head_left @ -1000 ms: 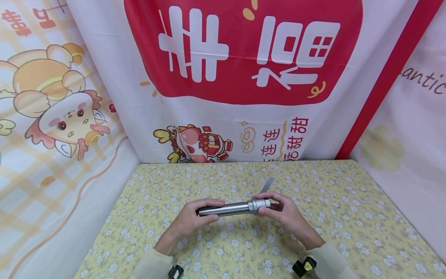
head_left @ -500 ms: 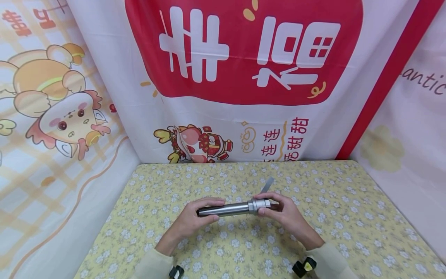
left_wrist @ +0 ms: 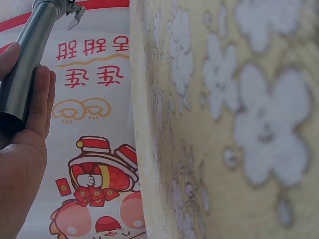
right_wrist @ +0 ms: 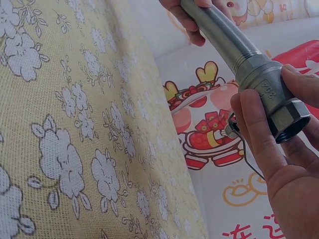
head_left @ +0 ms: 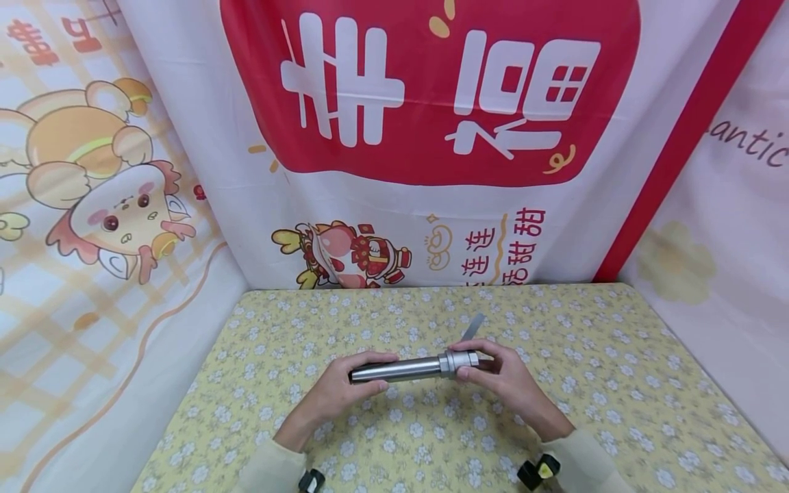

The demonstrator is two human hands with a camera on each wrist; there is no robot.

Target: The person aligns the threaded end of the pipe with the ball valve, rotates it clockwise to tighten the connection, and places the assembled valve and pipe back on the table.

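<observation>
A smooth steel pipe [head_left: 401, 370] is joined to a silvery ball valve [head_left: 457, 361]; together they lie nearly level in the head view. My left hand [head_left: 337, 380] grips the pipe near its free end, thumb on one side and fingers on the other. Around the valve body [right_wrist: 263, 78], marked "304", my right hand [head_left: 507, 372] curls its thumb and fingers. Beyond those fingers a flat grey lever handle [head_left: 473, 326] sticks out from the valve. A few screw threads [right_wrist: 246, 59] show where pipe meets valve. The valve's open hexagonal end [right_wrist: 290, 120] faces the right wrist camera.
Beneath both hands spreads a table [head_left: 407, 445] covered in yellow flowered cloth. A white and red printed curtain [head_left: 394, 198] hangs at its back edge. Patterned cloths [head_left: 123, 329] close off the left and right sides.
</observation>
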